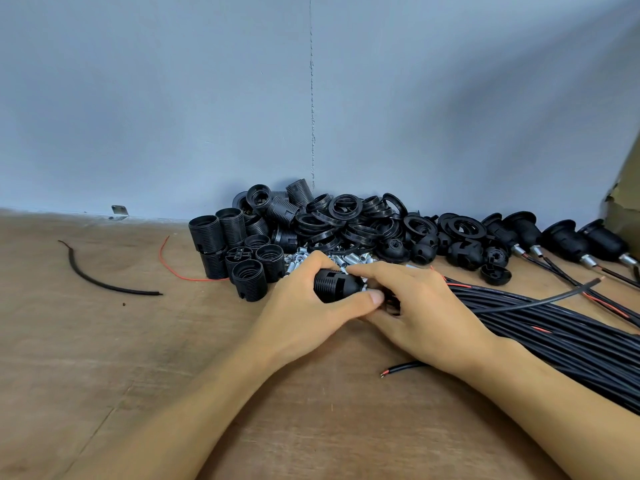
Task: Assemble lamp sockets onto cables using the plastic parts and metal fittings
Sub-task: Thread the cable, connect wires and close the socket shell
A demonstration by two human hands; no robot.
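My left hand [304, 306] grips a black threaded lamp socket [337, 285], lying sideways just above the wooden table [138, 358]. My right hand [415, 310] curls round the socket's right end, where a black part and cable are mostly hidden by the fingers. Behind the hands lie small silver metal fittings [349, 259]. A pile of black threaded socket bodies [242, 244] stands at the left, black rings [346, 216] in the middle, and domed caps [460, 254] at the right.
A thick bundle of black cables [554, 337] with red cores runs along the right. Several finished sockets on cables [561, 237] lie at the back right. A loose black cable piece [100, 282] and red wire [173, 268] lie left. A blue wall [311, 98] stands behind.
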